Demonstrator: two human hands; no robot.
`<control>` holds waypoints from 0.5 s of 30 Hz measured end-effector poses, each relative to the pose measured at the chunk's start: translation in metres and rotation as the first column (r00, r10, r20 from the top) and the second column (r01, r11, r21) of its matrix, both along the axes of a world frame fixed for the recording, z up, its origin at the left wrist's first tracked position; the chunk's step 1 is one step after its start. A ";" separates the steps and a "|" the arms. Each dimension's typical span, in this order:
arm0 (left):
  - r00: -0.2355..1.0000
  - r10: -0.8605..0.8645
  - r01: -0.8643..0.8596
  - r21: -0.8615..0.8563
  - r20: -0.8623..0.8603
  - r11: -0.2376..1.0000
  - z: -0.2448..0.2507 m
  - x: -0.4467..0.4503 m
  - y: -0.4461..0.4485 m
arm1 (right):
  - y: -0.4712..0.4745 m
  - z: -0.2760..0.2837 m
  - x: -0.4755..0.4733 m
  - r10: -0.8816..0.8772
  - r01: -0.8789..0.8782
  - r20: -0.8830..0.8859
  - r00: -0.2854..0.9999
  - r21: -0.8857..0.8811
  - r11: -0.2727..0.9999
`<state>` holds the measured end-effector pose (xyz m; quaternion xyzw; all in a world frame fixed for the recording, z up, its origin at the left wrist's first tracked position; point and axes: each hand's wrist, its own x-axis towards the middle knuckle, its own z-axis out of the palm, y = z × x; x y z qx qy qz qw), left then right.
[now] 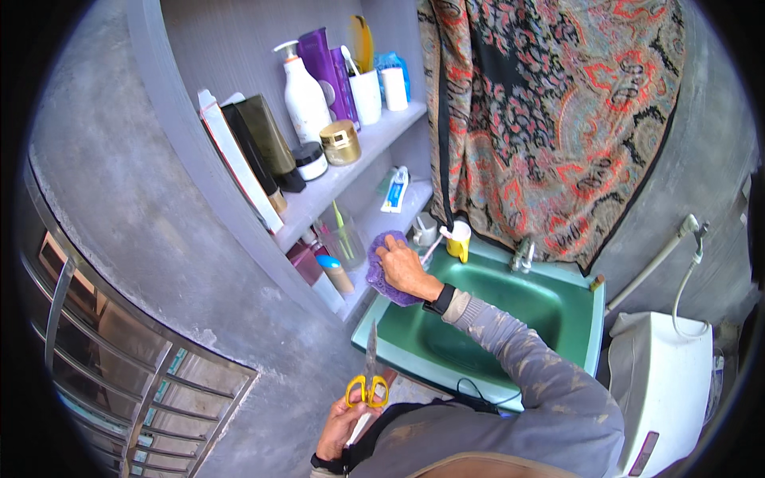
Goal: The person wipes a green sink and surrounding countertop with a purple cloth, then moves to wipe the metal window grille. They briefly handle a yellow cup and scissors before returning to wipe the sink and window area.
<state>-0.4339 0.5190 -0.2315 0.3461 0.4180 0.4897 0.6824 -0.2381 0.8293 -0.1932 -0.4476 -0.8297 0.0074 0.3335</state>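
My right hand presses a purple cloth against the front edge of the lower shelf, beside the left rim of the green sink. Lower in view, my left hand holds scissors by their yellow handles, with the blades pointing up and away from me. Near the right hand stand a yellow mug and a light cup; a pink toothbrush leans there. A clear tumbler with a green toothbrush and a blue-capped bottle are left of the cloth.
The upper shelf holds a white pump bottle, purple tubes, jars and a white cup. A toothpaste tube lies on the shelf below. A patterned cloth hangs behind the faucet. A white toilet tank is at right.
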 end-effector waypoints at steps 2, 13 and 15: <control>0.998 -0.047 0.045 0.047 0.047 0.998 -0.003 0.000 0.000 | -0.017 -0.005 0.001 0.076 -0.074 -0.059 0.995 0.047 0.996; 0.983 -0.021 0.012 0.048 0.180 0.999 -0.004 0.003 0.004 | 0.001 0.010 0.082 0.127 -0.237 -0.291 0.948 -0.379 0.895; 0.980 -0.054 0.039 0.080 0.193 0.996 -0.002 0.007 0.014 | 0.006 -0.002 0.091 0.120 -0.175 -0.173 0.978 -0.350 0.920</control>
